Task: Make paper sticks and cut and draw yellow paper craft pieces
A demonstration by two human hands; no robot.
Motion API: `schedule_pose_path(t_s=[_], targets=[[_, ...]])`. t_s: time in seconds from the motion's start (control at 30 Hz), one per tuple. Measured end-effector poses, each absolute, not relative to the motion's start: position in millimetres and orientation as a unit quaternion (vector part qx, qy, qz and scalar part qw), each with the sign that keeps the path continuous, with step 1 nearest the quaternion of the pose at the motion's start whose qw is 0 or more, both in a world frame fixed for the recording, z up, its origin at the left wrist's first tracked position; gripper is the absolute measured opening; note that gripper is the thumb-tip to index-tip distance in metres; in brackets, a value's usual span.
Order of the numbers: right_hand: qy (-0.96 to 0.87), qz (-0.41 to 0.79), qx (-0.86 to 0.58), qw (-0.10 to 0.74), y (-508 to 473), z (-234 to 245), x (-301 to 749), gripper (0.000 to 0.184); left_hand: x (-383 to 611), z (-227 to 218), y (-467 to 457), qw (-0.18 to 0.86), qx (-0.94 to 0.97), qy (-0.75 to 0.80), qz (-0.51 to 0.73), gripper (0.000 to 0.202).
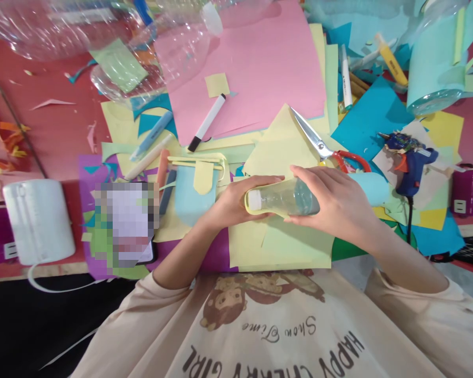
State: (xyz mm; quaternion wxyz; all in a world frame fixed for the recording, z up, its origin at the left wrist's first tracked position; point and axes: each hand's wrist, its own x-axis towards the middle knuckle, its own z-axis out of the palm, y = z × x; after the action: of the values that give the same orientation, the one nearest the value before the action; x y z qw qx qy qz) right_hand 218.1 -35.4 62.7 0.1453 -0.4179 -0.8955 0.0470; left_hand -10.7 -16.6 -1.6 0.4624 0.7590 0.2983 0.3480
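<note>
A small clear plastic bottle [287, 198] with a white cap lies sideways between my hands, its cap pointing left. My right hand [335, 202] is wrapped over the bottle's body from the right. My left hand [234, 202] is closed at the neck end, holding a pale yellow paper strip [247, 206] curved round the cap. Under both hands lie pale yellow paper sheets [284, 244] and a purple sheet [216, 254]. A light blue paper shape with a yellow flap [195, 191] lies just left of my left hand.
Scissors with red handles [323, 144] lie just beyond my right hand. A blue glue gun [410, 163] stands at the right. A black-and-white marker [207, 123] rests on a pink sheet [256, 58]. Large clear bottles [102, 31] lie at the back left, a white roll [37, 220] at the left.
</note>
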Motion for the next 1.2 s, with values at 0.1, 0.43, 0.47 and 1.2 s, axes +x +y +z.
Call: schedule_pose_path(t_s=[0.1, 0.43, 0.47, 1.2], targets=[[-0.897, 0.047, -0.418, 0.139, -34.0, 60.1, 217.7, 0.06, -11.7, -3.5, -16.4, 0.462, 0.761, 0.302, 0.34, 0.055], [-0.904, 0.011, -0.41, 0.121, -33.1, 55.6, 214.9, 0.071, -13.0, -2.8, -17.1, 0.469, 0.76, 0.326, 0.311, 0.058], [-0.903, 0.007, -0.411, 0.122, -33.0, 55.0, 214.4, 0.067, -12.7, -2.6, -17.0, 0.468, 0.76, 0.324, 0.313, 0.057], [-0.891, 0.046, -0.434, 0.126, -34.0, 54.8, 214.9, 0.059, -5.1, -1.7, -19.6, 0.47, 0.742, 0.324, 0.352, 0.058]])
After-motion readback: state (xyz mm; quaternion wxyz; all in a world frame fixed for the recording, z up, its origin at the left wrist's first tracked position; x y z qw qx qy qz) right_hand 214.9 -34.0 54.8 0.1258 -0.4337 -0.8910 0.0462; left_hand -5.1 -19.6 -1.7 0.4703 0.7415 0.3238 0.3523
